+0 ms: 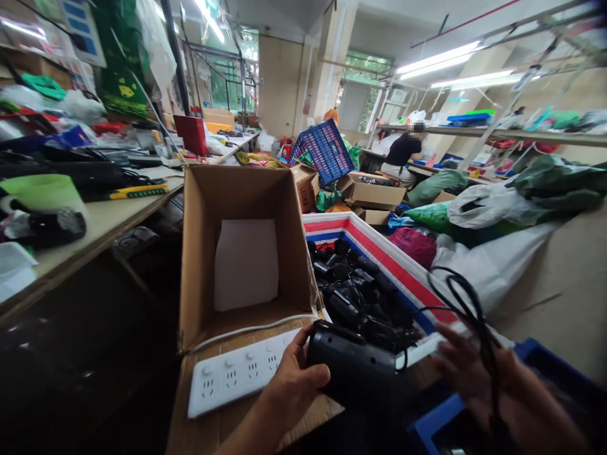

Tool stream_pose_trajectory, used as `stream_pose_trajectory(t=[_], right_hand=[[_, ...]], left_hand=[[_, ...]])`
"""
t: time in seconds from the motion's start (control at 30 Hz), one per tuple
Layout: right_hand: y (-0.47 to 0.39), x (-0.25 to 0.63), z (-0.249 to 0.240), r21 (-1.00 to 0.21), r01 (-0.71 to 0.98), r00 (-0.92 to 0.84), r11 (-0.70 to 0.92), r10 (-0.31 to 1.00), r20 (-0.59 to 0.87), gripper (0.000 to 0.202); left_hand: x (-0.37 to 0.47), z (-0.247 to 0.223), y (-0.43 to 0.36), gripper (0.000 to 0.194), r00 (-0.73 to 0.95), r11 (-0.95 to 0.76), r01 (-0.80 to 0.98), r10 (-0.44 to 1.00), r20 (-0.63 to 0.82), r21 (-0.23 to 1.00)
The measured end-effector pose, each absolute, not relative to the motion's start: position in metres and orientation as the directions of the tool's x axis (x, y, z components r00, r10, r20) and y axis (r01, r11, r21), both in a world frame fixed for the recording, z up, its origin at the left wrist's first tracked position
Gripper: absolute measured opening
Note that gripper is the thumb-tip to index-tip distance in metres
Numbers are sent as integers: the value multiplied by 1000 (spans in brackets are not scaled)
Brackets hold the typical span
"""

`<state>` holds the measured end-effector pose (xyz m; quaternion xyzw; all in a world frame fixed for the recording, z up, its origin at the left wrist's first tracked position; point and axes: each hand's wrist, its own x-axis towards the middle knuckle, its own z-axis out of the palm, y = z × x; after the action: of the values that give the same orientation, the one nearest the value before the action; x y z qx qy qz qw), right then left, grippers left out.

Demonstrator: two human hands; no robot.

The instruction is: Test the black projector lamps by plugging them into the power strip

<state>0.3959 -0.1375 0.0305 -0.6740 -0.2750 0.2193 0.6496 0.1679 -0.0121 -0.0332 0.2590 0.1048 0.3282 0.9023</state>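
Observation:
A black cylindrical device [353,360] with small holes along its side lies in my left hand [296,379]. The fingers and thumb of that hand close round its left end; its lower side is in dark shadow. A black cord [474,309] runs from the device's right end and loops up to the right. My right hand [478,379], blurred by motion, is beside the cord with its fingers stretched out. Part of the cord hangs in front of this hand, and I cannot see a grip on it. A white power strip [241,366] lies on cardboard below my left wrist's side.
An open cardboard box [199,253] faces me, a pale sheet inside. Right of it, a striped bag [393,262] holds several black devices [346,297]. A blue crate [439,420] is below my right hand. A cluttered table [104,221] stands left; a person [401,151] sits farther back.

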Motion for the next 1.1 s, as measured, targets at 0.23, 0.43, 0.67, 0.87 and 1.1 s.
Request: stream_pose_trajectory(t=[0.23, 0.43, 0.67, 0.87, 1.1], right_hand=[[-136, 293, -20, -975, -217, 479, -36, 866, -139, 98], [-129, 268, -3, -991, -84, 595, -101, 793, -131, 80], [-125, 262, -35, -957, 254, 706, -139, 703, 85, 80], [-123, 290, -51, -925, 322, 623, -204, 781, 44, 86], [-116, 311, -25, -893, 382, 300, -238, 946, -124, 38]], left_hand=[[144, -24, -21, 79, 718, 402, -433, 695, 40, 807], [123, -16, -33, 74, 582, 35, 113, 808, -95, 993], [128, -40, -73, 35, 445, -66, 318, 891, -87, 946], [124, -28, -59, 31, 421, 39, 280, 893, -159, 959], [86, 9, -8, 30, 400, 61, 240, 903, -155, 969]])
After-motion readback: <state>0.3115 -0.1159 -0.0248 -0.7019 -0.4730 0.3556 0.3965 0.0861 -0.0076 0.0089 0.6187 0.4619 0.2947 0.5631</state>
